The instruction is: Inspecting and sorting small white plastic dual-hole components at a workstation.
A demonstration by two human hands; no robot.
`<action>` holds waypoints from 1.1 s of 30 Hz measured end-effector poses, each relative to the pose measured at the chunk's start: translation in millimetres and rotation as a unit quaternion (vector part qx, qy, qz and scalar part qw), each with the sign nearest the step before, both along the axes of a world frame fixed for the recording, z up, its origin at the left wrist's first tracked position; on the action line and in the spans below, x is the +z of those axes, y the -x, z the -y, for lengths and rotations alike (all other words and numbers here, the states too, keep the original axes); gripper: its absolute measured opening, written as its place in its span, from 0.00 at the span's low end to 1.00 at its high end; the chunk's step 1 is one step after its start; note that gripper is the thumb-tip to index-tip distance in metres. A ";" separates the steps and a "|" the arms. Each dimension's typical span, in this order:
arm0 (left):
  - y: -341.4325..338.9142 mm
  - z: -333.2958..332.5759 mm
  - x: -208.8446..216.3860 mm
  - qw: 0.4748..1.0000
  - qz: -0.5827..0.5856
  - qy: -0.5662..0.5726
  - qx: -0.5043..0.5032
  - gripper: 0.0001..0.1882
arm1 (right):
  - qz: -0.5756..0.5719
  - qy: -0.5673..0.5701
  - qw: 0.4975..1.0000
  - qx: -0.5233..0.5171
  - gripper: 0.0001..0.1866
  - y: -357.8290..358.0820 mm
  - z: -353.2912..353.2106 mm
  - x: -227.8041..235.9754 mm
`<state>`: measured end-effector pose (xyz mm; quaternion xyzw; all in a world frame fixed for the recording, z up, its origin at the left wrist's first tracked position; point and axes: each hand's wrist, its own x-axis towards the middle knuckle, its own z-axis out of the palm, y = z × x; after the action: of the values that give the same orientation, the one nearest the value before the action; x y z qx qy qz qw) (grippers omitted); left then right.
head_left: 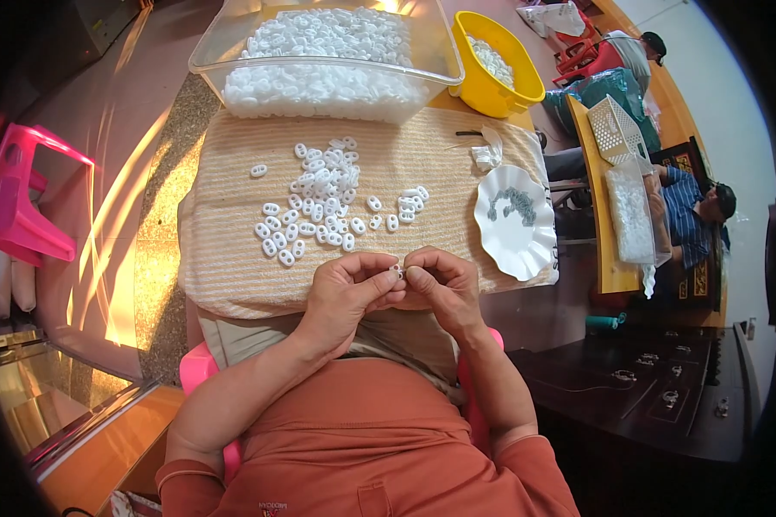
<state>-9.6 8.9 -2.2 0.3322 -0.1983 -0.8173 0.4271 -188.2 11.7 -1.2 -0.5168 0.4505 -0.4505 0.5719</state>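
Observation:
My left hand (343, 297) and my right hand (450, 289) meet over the near edge of the towel-covered table, both closed in a pinch. Between their fingertips is a small white oval plastic piece with holes (397, 270), partly hidden by the thumbs. Beyond them lies a loose heap of white two-hole oval pieces (323, 185), with several spread toward my left hand. A smaller cluster of the same pieces (412, 202) sits to its right. To the right of my right hand, a white wavy-rimmed plate (517, 254) bears tiny grey parts (513, 205), too small to name.
A clear plastic bin (328, 86) full of white pieces stands at the far edge, beside a yellow tub (500, 102). A crumpled white bag (487, 151) lies above the plate. A pink stool (39, 194) stands left. Two people sit at the right, one by a wooden table (612, 271).

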 end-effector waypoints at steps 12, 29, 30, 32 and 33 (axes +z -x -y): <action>0.2 -0.1 0.1 1.000 0.000 0.002 0.001 0.09 | 0.003 -0.001 1.000 0.006 0.04 0.5 -0.4 -0.9; 4.4 -5.2 -0.4 0.998 0.056 0.030 0.010 0.09 | -0.033 -0.008 0.999 0.020 0.04 2.2 -2.0 -1.6; 5.0 -6.2 -0.8 0.997 0.062 0.040 0.017 0.09 | -0.033 -0.008 0.999 0.020 0.04 1.4 -2.6 -0.8; 6.2 -8.1 -1.6 0.996 0.067 0.050 0.023 0.10 | -0.022 -0.043 0.999 0.008 0.05 -1.0 -4.6 1.6; 6.8 -8.9 -2.1 0.996 0.072 0.055 0.028 0.09 | -0.022 -0.042 0.999 0.007 0.05 -1.1 -5.4 0.5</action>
<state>-16.4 17.8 -4.3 0.3713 -0.2635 -0.7673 0.4517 -187.1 17.1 -0.7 -0.5055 0.4777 -0.4153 0.5864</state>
